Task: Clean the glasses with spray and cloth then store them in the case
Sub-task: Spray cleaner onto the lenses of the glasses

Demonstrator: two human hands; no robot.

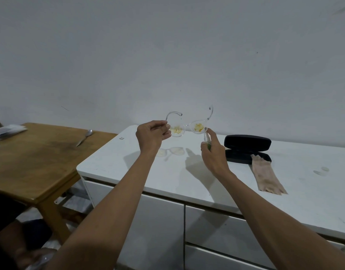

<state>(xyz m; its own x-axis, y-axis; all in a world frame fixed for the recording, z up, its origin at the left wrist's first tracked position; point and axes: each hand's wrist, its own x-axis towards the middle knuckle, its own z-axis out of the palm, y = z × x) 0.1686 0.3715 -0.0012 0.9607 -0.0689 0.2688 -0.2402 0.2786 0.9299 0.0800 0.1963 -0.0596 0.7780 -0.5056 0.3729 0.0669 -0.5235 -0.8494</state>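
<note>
Holding the glasses (187, 124) up above the white desk (167, 178), the person's left hand (152, 136) pinches the frame at its left end, fingers (164, 131) curled round the hinge, both temples pointing up and away. Yellow smears sit on both lenses. The right hand (212, 152) grips a small spray bottle (206, 138), fingers wrapped round its body and the index finger laid on top of the nozzle, which sits just beside the right lens. This looks like the spraying step, early in the task: nothing is wiped yet. The case (247, 149) lies open on the desk to the right, well apart from the hands, and the cloth (265, 176) lies flat with one end touching the case's lower half. The next move seems to call for a press on the nozzle aimed at each lens in turn, then setting the bottle down to free the right hand for the cloth. The pinch at one end gives little support, so the frame may swing under wiping pressure. A wooden table (31, 166) with a spoon (85, 137) stands to the left.
</note>
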